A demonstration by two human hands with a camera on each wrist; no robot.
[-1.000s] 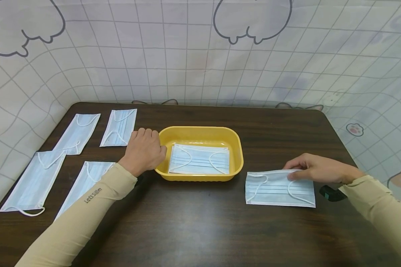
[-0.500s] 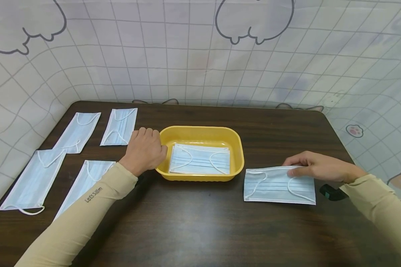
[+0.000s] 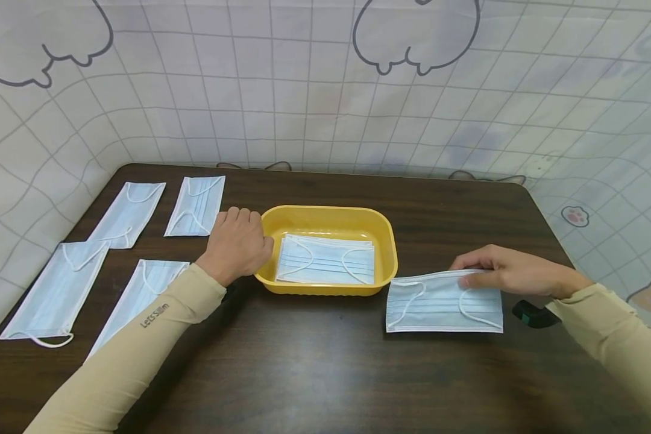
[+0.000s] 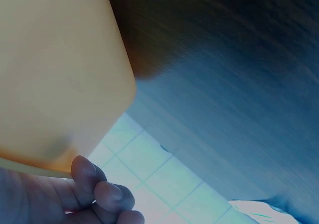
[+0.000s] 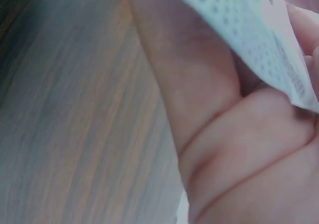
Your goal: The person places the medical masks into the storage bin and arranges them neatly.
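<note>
My left hand [image 3: 237, 244] grips the left rim of a yellow plastic basin [image 3: 325, 289]; in the left wrist view its fingers [image 4: 107, 191] curl over the edge of the basin wall [image 4: 60, 84]. Inside lies a small stack of light blue face masks [image 3: 325, 260] with white ear loops. To the right of the basin, my right hand [image 3: 512, 271] pinches another face mask [image 3: 442, 307] by its upper edge, thumb in front and fingers behind. That mask's left end comes close to the basin's right rim. In the right wrist view the mask's white edge [image 5: 249, 40] passes between thumb and fingers.
Several more face masks lie on the left of the dark wooden table [image 3: 314, 374]: one at the back [image 3: 196, 206], one partly under the left forearm [image 3: 135, 301], and two overlapping at the far left. A grid-patterned cloth [image 3: 325, 84] hangs behind the table.
My right hand has moved slightly left with its face mask, bringing it nearer the basin. The left hand keeps its grip on the rim.
</note>
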